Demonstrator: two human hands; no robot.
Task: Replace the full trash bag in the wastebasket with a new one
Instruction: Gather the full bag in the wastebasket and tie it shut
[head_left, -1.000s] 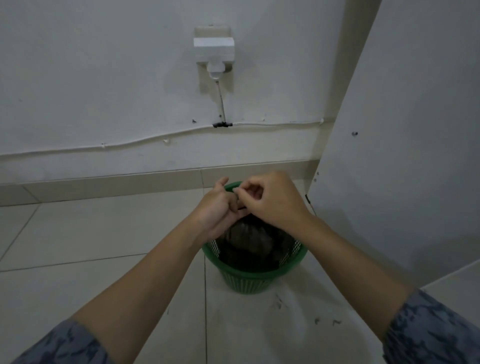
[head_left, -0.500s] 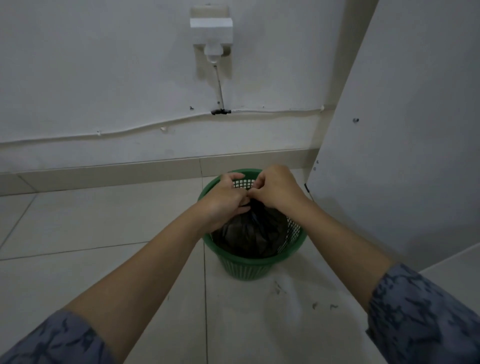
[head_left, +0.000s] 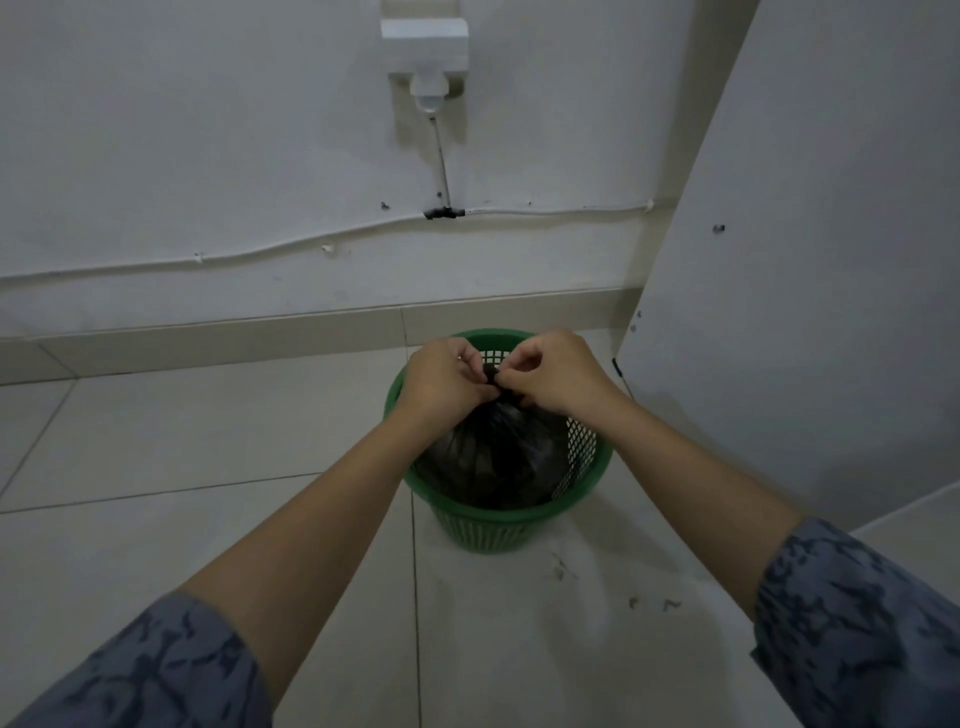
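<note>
The left hand (head_left: 445, 382) and right hand (head_left: 553, 373) both pinch the gathered neck of the black bag (head_left: 493, 457) above the green basket (head_left: 519, 525), probably to knot it shut before lifting.

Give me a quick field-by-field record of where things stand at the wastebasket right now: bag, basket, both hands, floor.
trash bag: black trash bag, gathered to a bunched neck at the top, sitting inside the basket
wastebasket: green mesh wastebasket, upright on the tiled floor near the wall
left hand: left hand pinching the bag's neck
right hand: right hand pinching the same neck, touching the left
knot: hidden by the fingers, cannot tell if tied
new bag: none in view
floor debris: small dark bits in front of the basket
</note>
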